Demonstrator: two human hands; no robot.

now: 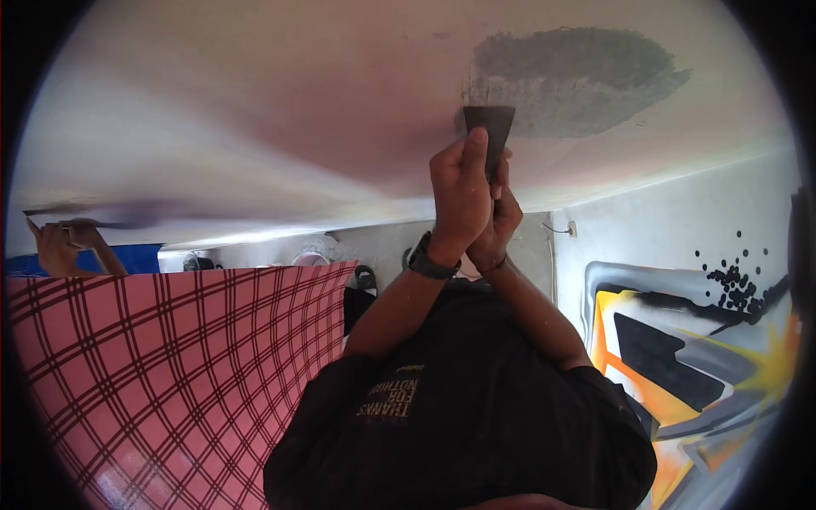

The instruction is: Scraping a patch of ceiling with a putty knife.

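Both my arms reach up from my black shirt to a white ceiling [280, 110]. My left hand [459, 191], with a dark watch on its wrist, is closed around a dark putty knife [490, 127], thumb along the blade. My right hand [503, 223] wraps the handle just below and behind the left hand. The blade's wide edge lies against the ceiling at the left rim of a rough grey patch [578, 81] of bare or fresh plaster.
At the far left another person's hand [58, 248] holds a long flat trowel [85, 218] against the ceiling. A pink plaid sheet [170, 365] fills the lower left. A wall with orange, black and grey graffiti [680, 365] stands on the right, with a small socket [572, 228] above it.
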